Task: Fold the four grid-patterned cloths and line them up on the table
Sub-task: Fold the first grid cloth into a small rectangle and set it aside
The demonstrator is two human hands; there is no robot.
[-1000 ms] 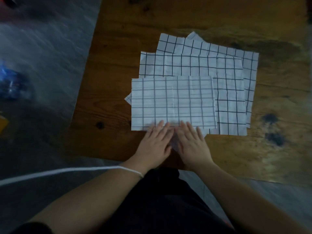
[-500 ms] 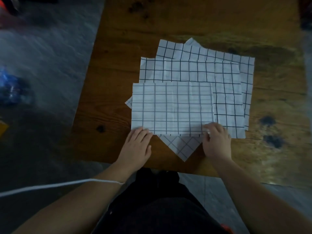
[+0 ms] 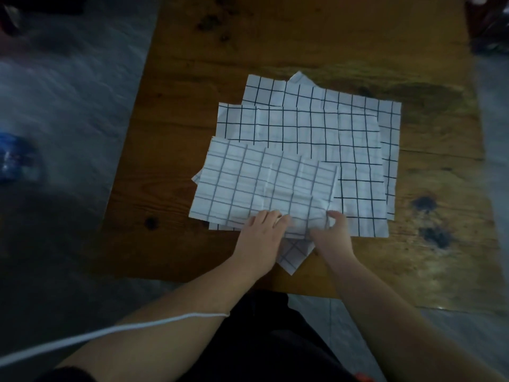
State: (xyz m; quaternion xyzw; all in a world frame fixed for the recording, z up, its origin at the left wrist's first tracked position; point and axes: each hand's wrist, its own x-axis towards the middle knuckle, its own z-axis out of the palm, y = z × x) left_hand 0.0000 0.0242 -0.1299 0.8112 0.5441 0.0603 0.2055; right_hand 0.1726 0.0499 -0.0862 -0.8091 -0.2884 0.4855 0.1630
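- Head view: a brown wooden worktop point(image 3: 344, 37) with dark knots and a worn, shiny patch on its right side. Grey floor point(image 3: 68, 92) lies to the left, with a blurred blue thing point(image 3: 13, 158) on it.
- The worktop's left edge slants down toward the person and its near edge runs just below the hands. Bare wood lies open beyond the cloths, to their right, and in a narrower band to their left.
- Four white cloths with dark grid lines lie overlapping near the near edge.
- The top cloth point(image 3: 256, 183), folded into a narrower strip with paler lines, sits askew on the stack and is rumpled at its near edge.
- The second cloth point(image 3: 303, 128) lies flat beneath it, and the third cloth point(image 3: 385, 114) shows behind and to the right.
- Only a corner of the fourth cloth point(image 3: 293, 257) pokes out toward the near edge.
- The left hand point(image 3: 260, 235) and right hand point(image 3: 334, 235) sit close together, fingers point(image 3: 265, 216) curled, both grasping the top cloth's near edge.
- A white cord point(image 3: 110, 330) crosses the left forearm.
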